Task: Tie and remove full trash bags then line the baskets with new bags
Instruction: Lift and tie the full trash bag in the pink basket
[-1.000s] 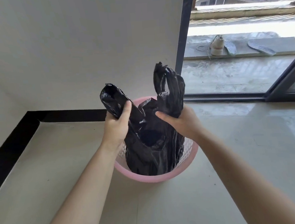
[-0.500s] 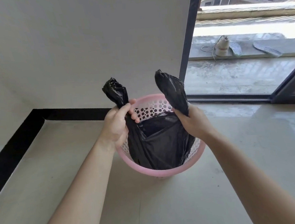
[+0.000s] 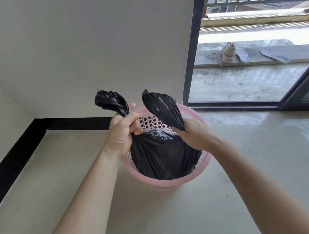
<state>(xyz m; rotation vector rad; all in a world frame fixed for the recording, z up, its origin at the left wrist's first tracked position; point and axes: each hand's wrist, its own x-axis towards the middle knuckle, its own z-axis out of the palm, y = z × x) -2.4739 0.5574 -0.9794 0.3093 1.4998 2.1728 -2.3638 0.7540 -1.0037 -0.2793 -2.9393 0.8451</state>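
— Where's the black trash bag?
— Sitting inside the pink basket, out on the tiled floor, near the corner where the white wall meets the black skirting. Only the two gathered ears raised above the rim.

— And the hands?
— Left hand closed in a fist around the left ear, grip tight on the bunched plastic just under its crumpled tip. Right hand likewise clamped on the base of the right ear, fingers mostly hidden behind the plastic.

— Why held apart like that?
— Probably to draw the mouth shut and leave two free tails long enough to cross. Pulled taut across the top, so contents out of sight and, by the look of it, unlikely to spill.

— Why left in the basket for this?
— Likely for support: walls of the basket steady the load while both hands work on the knot.

— Stage of the job?
— Judged early. No knot visible yet, bag not lifted out, no fresh liner anywhere in view.

— Next?
— Presumably crossing the ears and tucking one under. Thin plastic, so worth pulling evenly to avoid a tear.

— Anything nearby?
— A shoe out on the balcony beyond the sliding door frame, well apart.
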